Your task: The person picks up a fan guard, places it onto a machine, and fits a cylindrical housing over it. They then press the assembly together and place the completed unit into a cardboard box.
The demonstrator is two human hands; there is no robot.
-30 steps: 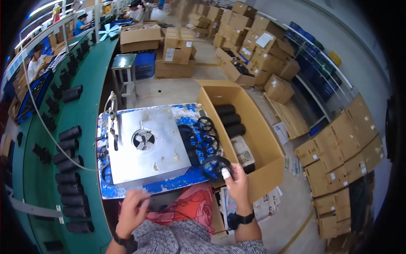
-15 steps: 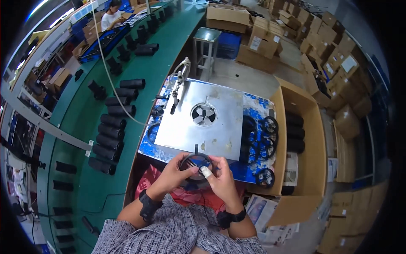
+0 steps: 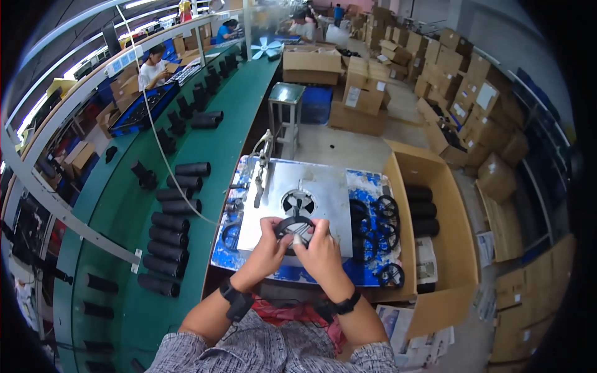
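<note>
Far left: black tubes [image 3: 166, 250] in a row. Left hand [image 3: 267, 253]: fingers pinching the left rim of a black ring [image 3: 295, 220]. Ring sits between the hands over the metal plate's [image 3: 333, 200] near part, just short of its round opening [image 3: 306, 200]; tab points that way, no long axis. Height uncertain. Right hand [image 3: 320, 252]: fingers pinching the right rim; neither hand clearly nearer. Farther right: loose rings [image 3: 390, 275], blue worktop [image 3: 365, 275]. Half a second earlier, ring was at the plate's near edge; now farther in.
</note>
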